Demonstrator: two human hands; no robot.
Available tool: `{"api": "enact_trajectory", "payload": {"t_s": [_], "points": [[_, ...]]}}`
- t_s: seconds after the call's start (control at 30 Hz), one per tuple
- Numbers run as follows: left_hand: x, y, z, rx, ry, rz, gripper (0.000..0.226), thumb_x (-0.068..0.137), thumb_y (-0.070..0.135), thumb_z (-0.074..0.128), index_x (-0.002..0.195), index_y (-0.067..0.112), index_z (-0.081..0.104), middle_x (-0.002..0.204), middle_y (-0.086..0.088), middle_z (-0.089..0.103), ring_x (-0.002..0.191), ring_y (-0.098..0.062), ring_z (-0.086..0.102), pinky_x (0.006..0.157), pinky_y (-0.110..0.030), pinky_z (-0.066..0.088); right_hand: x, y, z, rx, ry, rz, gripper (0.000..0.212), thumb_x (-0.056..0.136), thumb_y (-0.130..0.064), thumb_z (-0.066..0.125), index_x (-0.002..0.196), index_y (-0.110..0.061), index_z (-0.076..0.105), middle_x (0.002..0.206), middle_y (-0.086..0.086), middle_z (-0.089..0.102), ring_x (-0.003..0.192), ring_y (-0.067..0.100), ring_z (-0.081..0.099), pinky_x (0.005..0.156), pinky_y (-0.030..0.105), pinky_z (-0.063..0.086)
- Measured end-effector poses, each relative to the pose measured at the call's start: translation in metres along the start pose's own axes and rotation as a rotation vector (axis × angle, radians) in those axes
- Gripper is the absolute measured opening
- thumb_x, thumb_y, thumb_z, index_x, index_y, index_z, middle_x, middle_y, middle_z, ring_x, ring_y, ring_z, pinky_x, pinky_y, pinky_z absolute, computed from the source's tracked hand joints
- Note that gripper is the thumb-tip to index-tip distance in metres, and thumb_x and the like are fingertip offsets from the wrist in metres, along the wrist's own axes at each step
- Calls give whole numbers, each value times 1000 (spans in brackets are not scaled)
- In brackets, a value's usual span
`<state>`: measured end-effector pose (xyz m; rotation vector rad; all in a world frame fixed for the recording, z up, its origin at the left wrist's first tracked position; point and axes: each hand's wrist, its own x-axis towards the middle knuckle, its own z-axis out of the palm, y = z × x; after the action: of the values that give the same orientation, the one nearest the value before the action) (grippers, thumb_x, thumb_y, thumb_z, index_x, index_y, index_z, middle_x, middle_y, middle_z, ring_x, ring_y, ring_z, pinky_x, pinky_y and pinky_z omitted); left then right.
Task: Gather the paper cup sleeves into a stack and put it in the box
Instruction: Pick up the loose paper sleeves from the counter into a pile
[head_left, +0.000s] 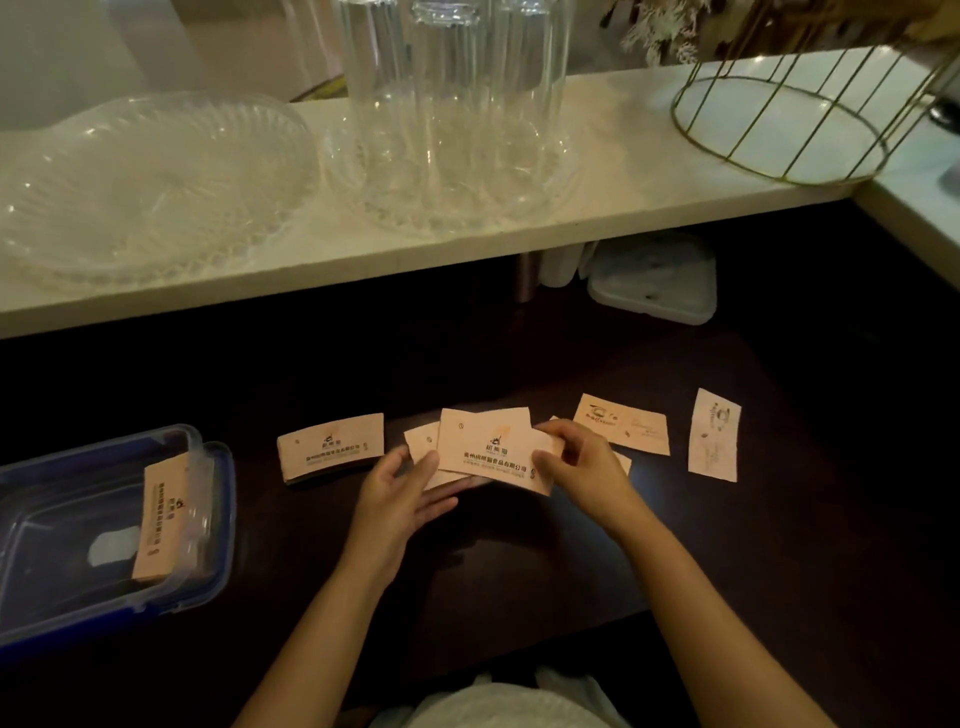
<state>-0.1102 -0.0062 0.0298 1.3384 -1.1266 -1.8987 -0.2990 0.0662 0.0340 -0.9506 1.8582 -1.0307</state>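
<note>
Open room: dark table (519, 571) lying bare before the hands — box (78, 545) sitting at its left edge.
Hands: left hand (400, 493) and right hand (582, 462) pinching several pink sleeves (488, 447) between curled fingers.
Sleeves: printed, flat — one stack (332, 447) lying left, another standing in the box.
Room: glass plates (150, 187) resting on a pale shelf (623, 171).

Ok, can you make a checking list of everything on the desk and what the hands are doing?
Surface: dark desk, pale shelf behind it.
Job's things: sleeves in hand; finished stack lying left of them; two loose sleeves, one and another, to the right; box far left, holding a stack.
Clutter: lidded container under the shelf.
Hands: left hand and right hand both holding the sleeves.
Cables: nothing seen.
Surroundings: glass plates, tall glasses, wire basket.
</note>
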Motion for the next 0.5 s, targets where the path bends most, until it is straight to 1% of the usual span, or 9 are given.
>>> {"api": "enact_trajectory", "payload": {"t_s": [0.07, 0.13, 0.17, 0.23, 0.3, 0.33, 0.4, 0.43, 0.5], "points": [[1, -2, 5, 58, 22, -15, 26, 86, 18, 57, 112, 16, 57, 102, -7, 72, 82, -16, 73, 64, -23, 58, 1, 5, -2, -22, -30, -6, 25, 87, -11, 58, 110, -20, 56, 101, -7, 56, 91, 6, 56, 65, 16, 49], [2, -4, 8, 81, 42, -46, 26, 86, 15, 57, 112, 14, 58, 101, -7, 71, 79, -15, 73, 63, -22, 57, 3, 14, -6, -27, -34, -13, 26, 86, -14, 58, 111, -22, 57, 95, -7, 57, 85, 5, 56, 60, 13, 48], [3, -6, 8, 76, 55, -60, 26, 86, 14, 57, 112, 14, 58, 101, -7, 71, 79, -16, 73, 64, -22, 57, 5, 20, -11, 1, 2, -1, 27, 86, -17, 59, 112, -23, 56, 93, -3, 57, 85, 9, 57, 60, 14, 49], [3, -9, 7, 26, 110, -82, 27, 87, 13, 56, 114, 14, 57, 101, -7, 70, 81, -18, 71, 65, -24, 55, 10, 37, -25, 5, 166, 62, 29, 86, -23, 60, 114, -24, 56, 96, 3, 58, 90, 19, 58, 65, 20, 49], [3, -11, 5, -30, 179, -98, 29, 87, 13, 55, 117, 13, 56, 99, -7, 69, 84, -19, 69, 67, -26, 52, 11, 58, -42, -172, 314, 165, 36, 85, -26, 61, 119, -19, 54, 107, 5, 57, 94, 18, 56, 69, 24, 49], [3, -13, 3, -55, 208, -105, 31, 88, 13, 55, 119, 12, 55, 100, -8, 69, 86, -20, 69, 68, -26, 51, 11, 69, -49, -313, 349, 188, 40, 83, -28, 62, 120, -18, 53, 115, 7, 56, 100, 19, 54, 76, 29, 51], [4, -15, 2, -112, 253, -123, 34, 88, 12, 54, 122, 11, 53, 104, -11, 67, 88, -22, 67, 70, -28, 51, 11, 85, -52, -530, 316, 162, 48, 80, -31, 65, 124, -18, 50, 129, 10, 51, 116, 25, 46, 92, 41, 48], [4, -16, 2, -138, 269, -130, 35, 88, 12, 54, 123, 11, 52, 105, -10, 67, 89, -22, 67, 71, -28, 51, 10, 89, -50, -594, 258, 143, 54, 79, -33, 66, 127, -20, 47, 133, 9, 47, 122, 27, 41, 97, 43, 44], [4, -17, 4, -160, 282, -133, 36, 89, 11, 53, 124, 11, 51, 103, -9, 67, 90, -23, 67, 72, -28, 51, 8, 93, -44, -694, 153, 106, 66, 78, -35, 66, 135, -24, 36, 138, 6, 41, 127, 26, 34, 100, 43, 40]]}}
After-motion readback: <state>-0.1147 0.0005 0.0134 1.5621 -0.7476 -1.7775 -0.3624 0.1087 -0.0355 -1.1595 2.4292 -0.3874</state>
